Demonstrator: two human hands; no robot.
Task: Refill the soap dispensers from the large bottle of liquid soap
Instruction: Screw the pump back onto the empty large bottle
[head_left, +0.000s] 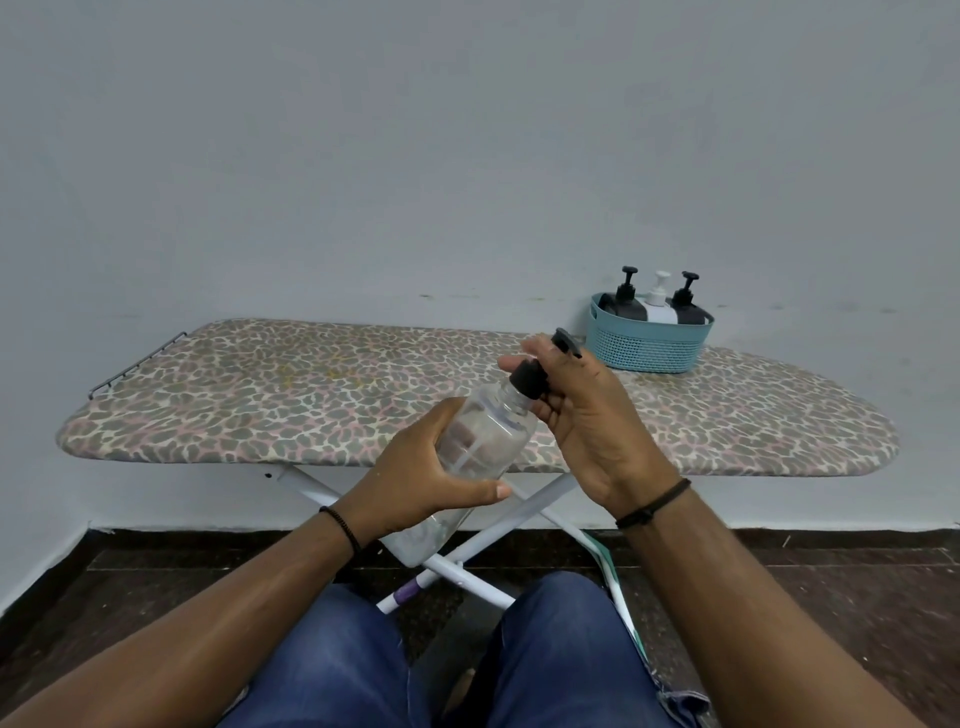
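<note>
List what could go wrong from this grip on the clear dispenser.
The clear dispenser is tilted and held in mid-air by the left hand while the right hand grips its black pump cap. Once the cap is loose, leftover liquid could spill onto the jeans. The smooth bottle could also slip.

Ironing board (291, 395) top bare left and centre; teal basket (649, 343) with 3 dispensers blocks far right end

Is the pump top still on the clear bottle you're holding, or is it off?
On. The black pump top sits on the neck of the clear bottle, with the right hand around it. Whether it's loosened, cannot tell.
</note>
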